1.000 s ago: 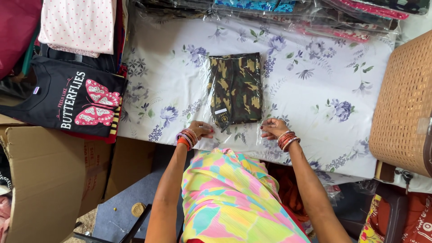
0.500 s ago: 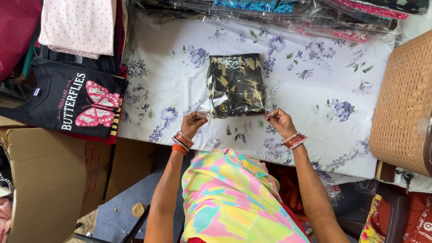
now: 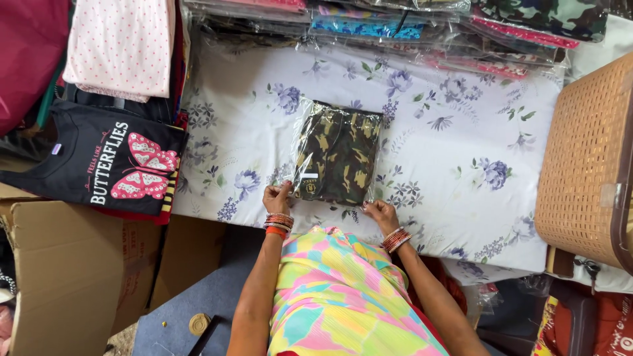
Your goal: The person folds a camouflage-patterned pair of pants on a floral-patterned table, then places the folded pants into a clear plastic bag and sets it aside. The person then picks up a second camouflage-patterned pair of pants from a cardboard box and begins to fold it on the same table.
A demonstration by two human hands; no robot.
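Observation:
A folded camouflage garment in a clear plastic bag [image 3: 339,153] lies on the floral white sheet [image 3: 448,171]. My left hand [image 3: 277,198] grips the bag's near left corner, fingers closed on the plastic. At the near right corner, my right hand [image 3: 379,212] pinches the bag's edge. Both wrists wear red and gold bangles. My colourful patterned clothing fills the bottom centre.
Several bagged garments [image 3: 422,26] are stacked along the far edge. A black shirt with a pink butterfly [image 3: 112,165] and a pink dotted cloth [image 3: 122,46] lie at the left. A tan woven basket [image 3: 587,165] stands right, a cardboard box [image 3: 72,277] lower left.
Both hands pushed the bagged garment away across the sheet, then drew back toward me. They now hold its near corners, and the bag lies flat.

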